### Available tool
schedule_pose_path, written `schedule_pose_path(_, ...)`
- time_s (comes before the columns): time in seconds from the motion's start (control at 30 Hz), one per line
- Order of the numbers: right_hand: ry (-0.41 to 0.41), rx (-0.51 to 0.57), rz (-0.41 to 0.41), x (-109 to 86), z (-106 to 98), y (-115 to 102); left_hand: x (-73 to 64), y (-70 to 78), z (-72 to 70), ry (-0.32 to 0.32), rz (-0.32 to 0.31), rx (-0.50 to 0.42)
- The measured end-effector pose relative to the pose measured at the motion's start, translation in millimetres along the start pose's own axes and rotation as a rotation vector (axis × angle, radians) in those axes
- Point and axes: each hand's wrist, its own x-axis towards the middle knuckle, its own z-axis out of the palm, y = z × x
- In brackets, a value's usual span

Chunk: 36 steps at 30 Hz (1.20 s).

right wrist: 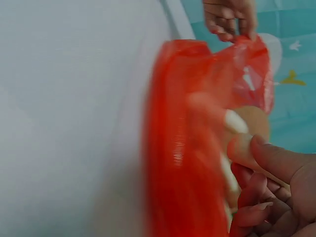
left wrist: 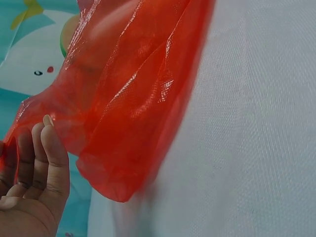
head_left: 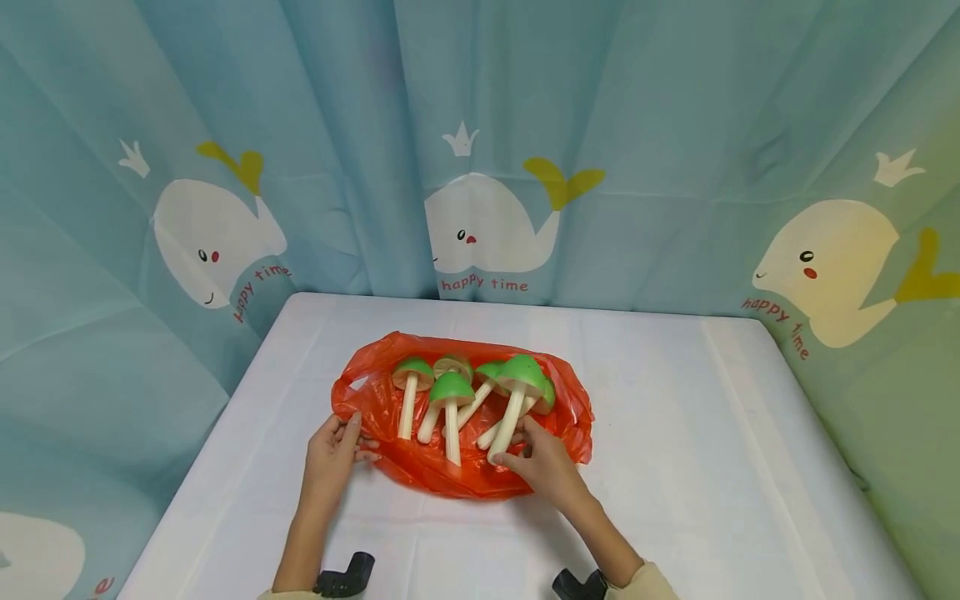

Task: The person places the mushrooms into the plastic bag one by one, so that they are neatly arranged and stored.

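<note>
A red plastic bag (head_left: pixel 480 487) lies spread on the table, its mouth open. Several toy mushrooms with green caps and pale stems lie in it, among them one mushroom (head_left: pixel 452 392) at the front. At the bag's left edge my left hand (head_left: pixel 333 454) grips the thin plastic between thumb and fingers; the left wrist view shows the bag (left wrist: pixel 133 108) raised there beside the fingers. My right hand (head_left: pixel 551 467) pinches the lower stem of a larger mushroom (head_left: pixel 522 375), which leans over the others. In the right wrist view the thumb presses on that stem's end (right wrist: pixel 241 148).
A white cloth covers the table (head_left: pixel 675 433). Behind it and along both sides hangs a blue-green curtain (head_left: pixel 660 167) printed with whales. Black wrist mounts (head_left: pixel 348 575) show near the front edge, below each forearm.
</note>
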Motion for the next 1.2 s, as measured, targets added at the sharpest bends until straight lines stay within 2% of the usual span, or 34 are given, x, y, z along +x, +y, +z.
schedule_pose_path(0.23, -0.019, -0.082, -0.058, -0.6, 12.0, 11.9, 0.1, 0.4, 0.2, 0.001, 0.004, 0.004)
schedule_pose_path(0.43, -0.052, -0.098, -0.077, -4.3, 16.3, 15.9, 2.6, 0.0, 1.6, -0.013, 0.014, -0.016)
schedule_pose_path(0.6, -0.070, -0.088, -0.092, -6.8, 18.8, 20.1, 4.0, 0.5, 1.7, -0.013, 0.008, 0.010)
schedule_pose_path(0.87, -0.102, -0.098, -0.010, -12.5, 19.2, 20.7, 2.1, -1.3, 2.0, -0.027, -0.011, 0.023)
schedule_pose_path(1.0, -0.102, -0.098, -0.003, -11.3, 18.0, 19.9, 2.9, -1.2, 3.7, -0.035, -0.037, 0.028)
schedule_pose_path(1.13, -0.098, -0.112, -0.003, -9.6, 17.0, 17.5, 3.7, 0.2, 1.6, -0.008, -0.059, 0.033)
schedule_pose_path(1.2, -0.064, -0.128, 0.014, -11.7, 15.4, 16.1, 3.3, 0.4, -0.7, 0.007, -0.069, 0.043)
